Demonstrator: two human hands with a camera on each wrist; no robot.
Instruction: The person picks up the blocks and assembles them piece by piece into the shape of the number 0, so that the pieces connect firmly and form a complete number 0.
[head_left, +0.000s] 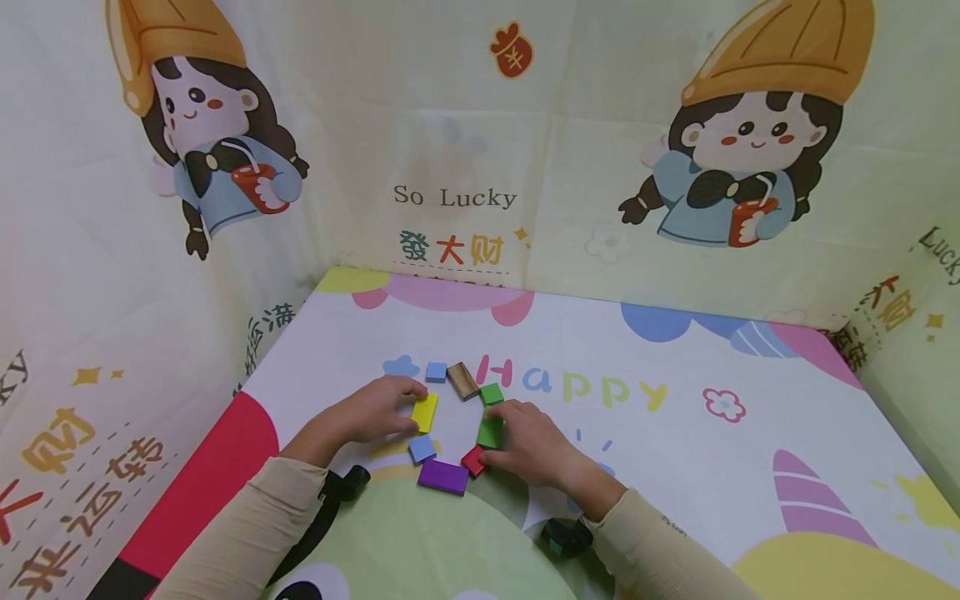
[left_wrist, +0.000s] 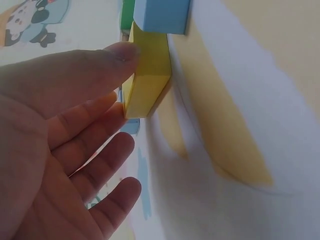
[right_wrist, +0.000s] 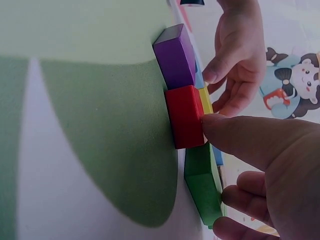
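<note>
Several coloured wooden blocks form a ring on the table. My left hand (head_left: 380, 408) pinches the yellow block (head_left: 424, 413), thumb near one end and fingertips at the other, on the ring's left side. My right hand (head_left: 536, 442) is on the right side; its thumb touches the red block (right_wrist: 186, 117) and its fingertips rest along the larger green block (right_wrist: 202, 182). The purple block (head_left: 442, 477) lies beside the red one at the near end. A blue block (head_left: 422, 449) sits between purple and yellow. The small green block (head_left: 491, 394) stands past the right fingertips.
At the ring's far side are another blue block (head_left: 436, 372) and a brown wood-grain block (head_left: 462, 381). The printed tabletop (head_left: 660, 450) reaches back to a printed cloth wall (head_left: 570, 167). Black straps with cameras (head_left: 567, 537) sit by both wrists.
</note>
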